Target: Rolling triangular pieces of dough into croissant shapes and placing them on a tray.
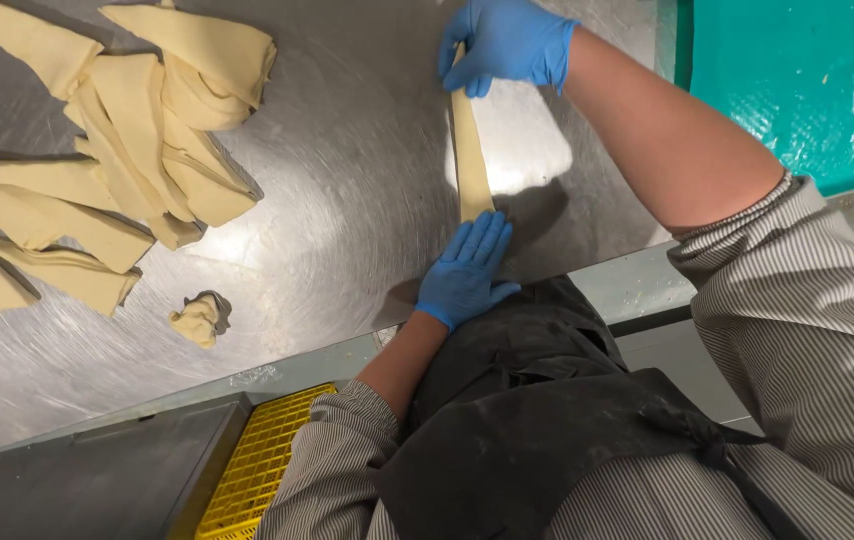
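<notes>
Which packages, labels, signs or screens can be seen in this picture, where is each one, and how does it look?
None: no package, label, sign or screen shows in this view.
Only the steel table, pale dough pieces, a yellow grid crate below the table edge, and the person's blue-gloved left hand and right hand on a dough strip.
</notes>
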